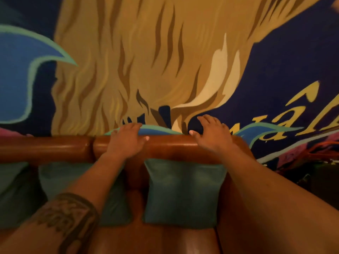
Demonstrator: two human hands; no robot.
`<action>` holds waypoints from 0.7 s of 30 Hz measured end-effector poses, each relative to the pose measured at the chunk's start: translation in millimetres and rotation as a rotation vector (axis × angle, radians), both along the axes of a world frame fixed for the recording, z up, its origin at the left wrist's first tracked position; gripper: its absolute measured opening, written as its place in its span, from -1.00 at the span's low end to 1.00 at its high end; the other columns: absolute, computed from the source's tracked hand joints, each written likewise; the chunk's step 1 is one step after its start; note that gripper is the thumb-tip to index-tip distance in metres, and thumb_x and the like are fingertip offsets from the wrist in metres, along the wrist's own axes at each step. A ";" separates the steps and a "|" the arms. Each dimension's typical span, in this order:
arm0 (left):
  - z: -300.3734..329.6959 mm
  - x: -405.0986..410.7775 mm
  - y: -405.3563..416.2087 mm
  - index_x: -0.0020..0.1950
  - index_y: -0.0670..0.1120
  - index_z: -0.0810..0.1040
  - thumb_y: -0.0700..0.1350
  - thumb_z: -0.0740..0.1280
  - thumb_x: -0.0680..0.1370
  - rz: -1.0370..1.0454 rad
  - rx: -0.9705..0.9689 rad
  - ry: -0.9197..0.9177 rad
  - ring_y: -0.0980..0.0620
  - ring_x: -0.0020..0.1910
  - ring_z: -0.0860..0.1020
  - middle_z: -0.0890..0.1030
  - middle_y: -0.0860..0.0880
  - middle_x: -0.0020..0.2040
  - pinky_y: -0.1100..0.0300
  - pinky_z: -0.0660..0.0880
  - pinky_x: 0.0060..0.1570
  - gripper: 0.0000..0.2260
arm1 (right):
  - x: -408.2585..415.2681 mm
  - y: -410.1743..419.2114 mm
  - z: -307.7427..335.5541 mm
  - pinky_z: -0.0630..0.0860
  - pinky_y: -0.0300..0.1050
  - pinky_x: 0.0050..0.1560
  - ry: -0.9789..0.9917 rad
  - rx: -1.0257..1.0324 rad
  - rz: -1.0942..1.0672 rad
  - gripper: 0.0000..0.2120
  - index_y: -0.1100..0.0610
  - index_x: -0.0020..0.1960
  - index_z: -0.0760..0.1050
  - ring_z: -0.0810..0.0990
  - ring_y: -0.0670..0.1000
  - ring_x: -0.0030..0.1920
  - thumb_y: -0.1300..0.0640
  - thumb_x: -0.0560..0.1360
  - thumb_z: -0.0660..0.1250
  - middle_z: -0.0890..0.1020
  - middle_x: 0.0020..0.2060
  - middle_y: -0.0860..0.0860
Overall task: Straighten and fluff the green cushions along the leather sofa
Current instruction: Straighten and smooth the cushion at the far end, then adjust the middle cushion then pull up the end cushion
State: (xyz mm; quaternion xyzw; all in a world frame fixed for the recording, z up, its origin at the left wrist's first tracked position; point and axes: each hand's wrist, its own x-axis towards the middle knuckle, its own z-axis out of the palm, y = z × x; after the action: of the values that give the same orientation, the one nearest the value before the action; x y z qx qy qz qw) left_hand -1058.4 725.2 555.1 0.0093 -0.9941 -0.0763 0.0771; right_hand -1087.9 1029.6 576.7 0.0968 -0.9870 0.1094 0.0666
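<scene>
A brown leather sofa (55,147) runs across the view with its rounded top rail near mid-height. Three green cushions lean upright against its backrest: one at the right (181,193), one in the middle (60,178) partly behind my left forearm, and one at the far left (12,187), cut by the frame edge. My left hand (126,139) lies flat on the top rail with its fingers straight. My right hand (212,132) rests on the rail too, fingers spread and reaching over the back. Neither hand touches a cushion.
A painted mural wall (165,61) stands directly behind the sofa back. The sofa's right end (244,149) curves forward beside my right arm. Dark clutter with red strands (322,149) lies to the right of the sofa. The leather seat (152,241) shows below the cushions.
</scene>
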 end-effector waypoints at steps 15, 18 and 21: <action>106.2 123.5 -141.0 0.59 0.10 0.20 0.41 0.18 0.53 0.166 -0.016 -0.110 -0.16 0.49 0.36 0.32 -0.06 0.57 -0.25 0.31 0.39 -0.29 | 72.2 -152.0 65.0 0.29 0.35 0.45 -0.055 0.006 0.217 -0.13 0.00 0.62 0.13 0.20 0.16 0.58 -0.52 0.50 0.02 0.18 0.61 0.03; 90.3 137.8 -188.4 0.59 0.05 0.21 0.43 0.15 0.49 0.224 0.059 -0.165 -0.22 0.48 0.36 0.32 -0.10 0.56 -0.28 0.30 0.41 -0.23 | 81.2 -189.2 52.1 0.30 0.33 0.45 -0.081 -0.026 0.219 -0.15 0.00 0.63 0.10 0.19 0.16 0.58 -0.49 0.52 0.06 0.17 0.62 0.03; 60.9 140.0 -254.2 0.58 0.02 0.23 0.36 0.19 0.55 0.239 0.110 -0.201 -0.24 0.44 0.40 0.36 -0.15 0.53 -0.23 0.36 0.37 -0.30 | 80.1 -240.6 35.3 0.29 0.35 0.45 -0.115 -0.028 0.207 -0.12 -0.02 0.64 0.05 0.17 0.16 0.59 -0.51 0.50 0.06 0.14 0.63 0.02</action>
State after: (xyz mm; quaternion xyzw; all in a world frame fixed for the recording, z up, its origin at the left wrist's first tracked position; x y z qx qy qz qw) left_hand -918.5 471.1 616.0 0.1392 -0.9829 -0.1196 -0.0150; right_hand -1007.8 789.0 612.1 0.1907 -0.9724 0.1346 -0.0005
